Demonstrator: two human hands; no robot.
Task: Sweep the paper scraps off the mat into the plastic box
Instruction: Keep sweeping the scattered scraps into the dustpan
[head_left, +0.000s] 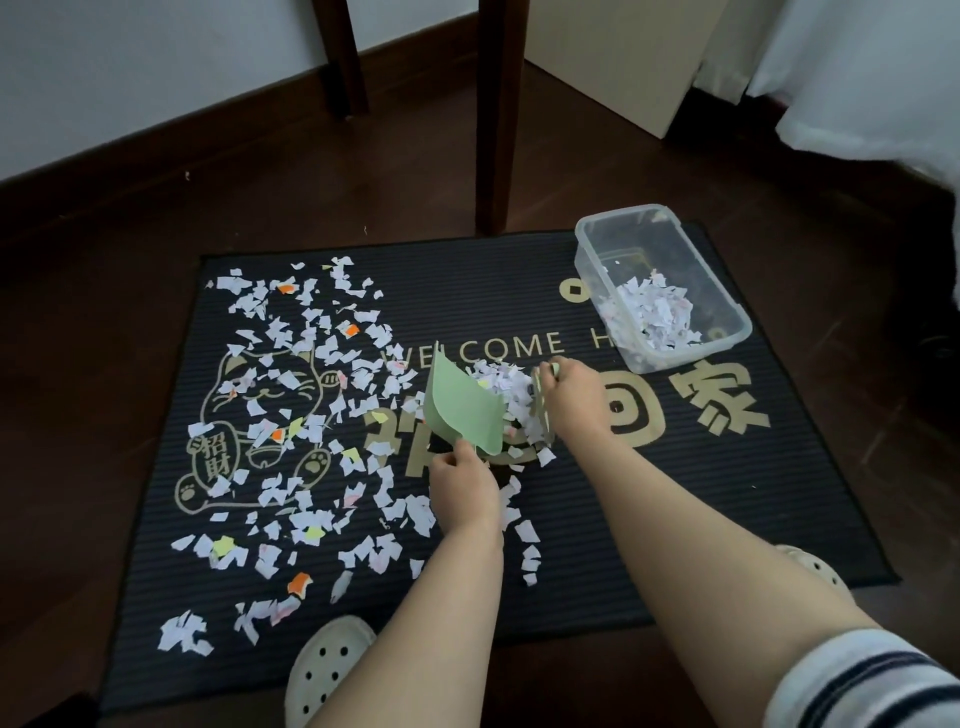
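You are gathering paper scraps (291, 395) on a black mat (519, 280).
Your left hand (464, 486) is gripping a green dustpan (464, 410); your right hand (571, 397) is gripping a small brush (542, 400) beside the plastic box (657, 286).

One mat (597, 519), one plastic box (660, 283), one green dustpan (462, 405), two hands, two shoes, scraps uncountable.

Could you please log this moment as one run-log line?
left hand: holds dustpan | right hand: brush pushing scraps | box: partly filled | mat: many left
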